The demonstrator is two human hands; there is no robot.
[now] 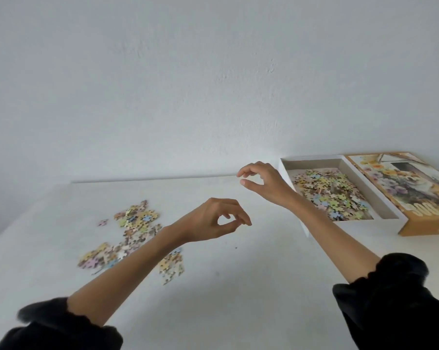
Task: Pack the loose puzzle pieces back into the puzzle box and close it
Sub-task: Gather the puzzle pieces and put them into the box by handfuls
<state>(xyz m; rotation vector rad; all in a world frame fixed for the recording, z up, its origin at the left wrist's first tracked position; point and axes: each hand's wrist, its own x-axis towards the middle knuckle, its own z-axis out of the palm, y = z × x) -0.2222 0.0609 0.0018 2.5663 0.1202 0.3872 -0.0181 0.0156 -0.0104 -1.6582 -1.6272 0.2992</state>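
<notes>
Loose pastel puzzle pieces lie scattered on the left half of the white table, some hidden under my left forearm. The open white box tray sits at the back right with a heap of boxed pieces inside. Its lid, printed with flowers and a dog, rests just right of the tray, touching it. My left hand hovers mid-table, fingers curled with thumb near fingertips, nothing visible in it. My right hand hangs left of the tray, fingers loosely apart and empty.
The white table meets a plain white wall along its far edge. A tiny dark speck lies near the table's middle. Black sleeves cover both my forearms near the bottom corners.
</notes>
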